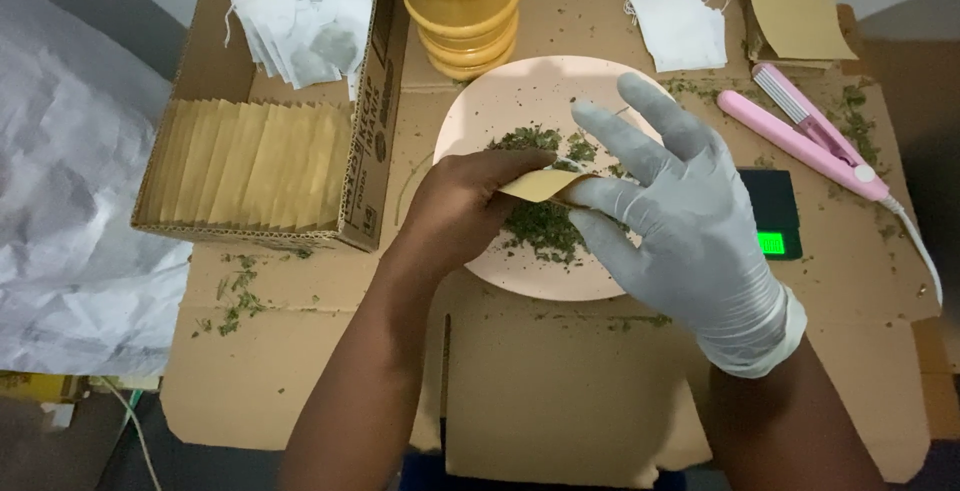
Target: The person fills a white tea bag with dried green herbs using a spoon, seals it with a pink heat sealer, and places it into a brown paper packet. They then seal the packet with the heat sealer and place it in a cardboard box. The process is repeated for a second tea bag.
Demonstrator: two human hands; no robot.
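Grip: bare left hand (462, 213) pinches a small tan paper packet (542, 185) mid-frame, and the gloved right hand (682, 223) holds its other end with thumb and a finger, remaining fingers spread wide.
Packet: sits right over the pale plate (470, 116), center of frame.
Plate: loose dried green herbs (543, 223) piled on it.
Upper left: cardboard box (365, 141) with a row of tan packets plus white tea bags (300, 16).
Top: wooden mortar (470, 21).
Right: pink sealer (805, 141), small scale (772, 213) partly behind the glove.
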